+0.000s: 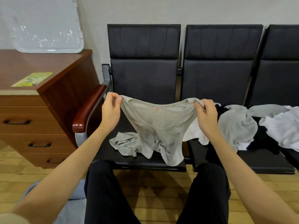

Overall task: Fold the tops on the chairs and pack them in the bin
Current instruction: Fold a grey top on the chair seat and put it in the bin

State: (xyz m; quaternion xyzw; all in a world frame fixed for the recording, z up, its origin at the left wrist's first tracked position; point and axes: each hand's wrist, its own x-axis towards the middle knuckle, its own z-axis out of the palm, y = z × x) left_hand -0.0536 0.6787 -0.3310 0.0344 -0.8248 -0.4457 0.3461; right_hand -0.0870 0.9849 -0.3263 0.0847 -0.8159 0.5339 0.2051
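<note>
- Pinching one shoulder of a light grey cotton top (155, 125), the left hand (110, 110) holds it up over the seat of the leftmost black padded chair (142, 73).
- The right hand (206, 116) grips the other shoulder with curled fingers, so the neckline sags between the two hands.
- The top's lower part trails crumpled on that chair's seat, spreading toward the front edge.
- To the right of that chair, a loose pile of grey, white and black tops (252, 126) lies across the next seats.
- To the left of that chair stands a reddish-brown wooden drawer cabinet (32, 113), with a green-yellow leaflet (33, 79) on it.
- In front of that chair, the person's black-trousered legs (105, 191) are over a wooden floor (153, 188).
</note>
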